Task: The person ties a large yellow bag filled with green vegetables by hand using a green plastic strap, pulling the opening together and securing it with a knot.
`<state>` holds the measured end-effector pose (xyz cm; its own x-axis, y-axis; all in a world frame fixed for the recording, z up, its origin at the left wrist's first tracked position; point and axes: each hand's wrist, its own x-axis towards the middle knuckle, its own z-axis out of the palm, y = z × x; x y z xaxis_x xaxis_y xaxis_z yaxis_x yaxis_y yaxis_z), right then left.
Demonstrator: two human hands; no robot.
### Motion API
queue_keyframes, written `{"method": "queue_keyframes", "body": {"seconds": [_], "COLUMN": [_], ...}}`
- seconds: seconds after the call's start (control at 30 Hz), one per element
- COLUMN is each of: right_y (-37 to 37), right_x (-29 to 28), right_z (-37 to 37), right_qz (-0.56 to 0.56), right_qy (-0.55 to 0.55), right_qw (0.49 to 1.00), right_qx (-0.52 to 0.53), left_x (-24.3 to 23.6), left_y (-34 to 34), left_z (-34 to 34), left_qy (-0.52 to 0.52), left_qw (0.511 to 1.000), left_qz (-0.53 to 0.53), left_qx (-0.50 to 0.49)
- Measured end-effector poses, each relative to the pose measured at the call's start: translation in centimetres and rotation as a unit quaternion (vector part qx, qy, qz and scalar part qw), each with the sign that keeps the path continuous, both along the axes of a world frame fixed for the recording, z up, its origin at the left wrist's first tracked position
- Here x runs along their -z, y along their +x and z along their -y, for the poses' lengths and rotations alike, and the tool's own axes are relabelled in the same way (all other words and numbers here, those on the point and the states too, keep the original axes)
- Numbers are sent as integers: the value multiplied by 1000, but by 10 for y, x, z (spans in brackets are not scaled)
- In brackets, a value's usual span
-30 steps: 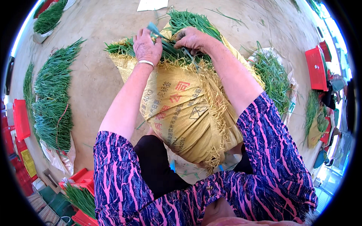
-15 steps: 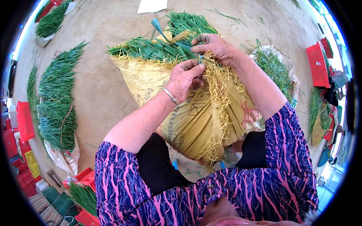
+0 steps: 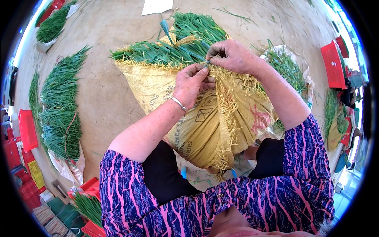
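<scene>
Two hands pinch a tie at the mouth of a leaf-filled yellow sack

Nearest, a dark blue and pink patterned shirt (image 3: pixel 252 205) covers the person's upper arms, and black-clad knees (image 3: pixel 164 173) stand to either side of the sack's near end. The yellow woven sack (image 3: pixel 197 136) lies between and beyond them, creased toward its near end, with a frayed edge running up its right part. Its mouth opens to the far side.

At that mouth the left hand (image 3: pixel 190 85), a pale bangle (image 3: pixel 180 104) on its wrist, has thumb and forefinger pressed together on the sack's frayed edge. Just beyond, the right hand (image 3: pixel 236 57) has its thumb and forefinger tips brought together on a small blue-green tie (image 3: pixel 207 62); its remaining fingers are partly hidden.

Long green leaves (image 3: pixel 164 52) fill the mouth, spreading left and far. Across them, a gathered yellow piece of sack is bound with a blue-green strip (image 3: pixel 165 28) whose end sticks up.

Around the sack on the bare floor (image 3: pixel 104 85), a red crate (image 3: pixel 91 189) of greens sits near left. Farther left lies a long leaf pile (image 3: pixel 61 104) on pale sheeting; to the right, a looser heap (image 3: pixel 283 73). A red bin (image 3: pixel 333 65) stands far right, and a white sheet (image 3: pixel 157 6) lies farthest off.
</scene>
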<state>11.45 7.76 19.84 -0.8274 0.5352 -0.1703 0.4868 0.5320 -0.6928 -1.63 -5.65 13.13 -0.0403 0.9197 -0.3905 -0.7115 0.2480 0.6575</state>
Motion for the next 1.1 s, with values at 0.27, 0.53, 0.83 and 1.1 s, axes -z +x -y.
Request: {"method": "queue_keyframes", "body": {"seconds": [0.27, 0.53, 0.83, 1.1], "right_y": [3, -2, 2, 7], "right_x": [1, 17, -4, 0], "right_z": [9, 14, 26, 27], "right_qz": [-24, -119, 9, 11], "right_qy": [49, 219, 184, 158], "right_qw": [998, 968, 983, 987], "right_qx": [-7, -40, -23, 7], "left_x": [-2, 6, 8, 1], "left_y": [-8, -5, -2, -1], "left_z": [-2, -6, -4, -3], "left_qy": [-34, -16, -14, -17], "left_qw": [998, 999, 1000, 1000], "left_qz": [53, 47, -8, -23], "left_qx": [13, 10, -4, 0]}}
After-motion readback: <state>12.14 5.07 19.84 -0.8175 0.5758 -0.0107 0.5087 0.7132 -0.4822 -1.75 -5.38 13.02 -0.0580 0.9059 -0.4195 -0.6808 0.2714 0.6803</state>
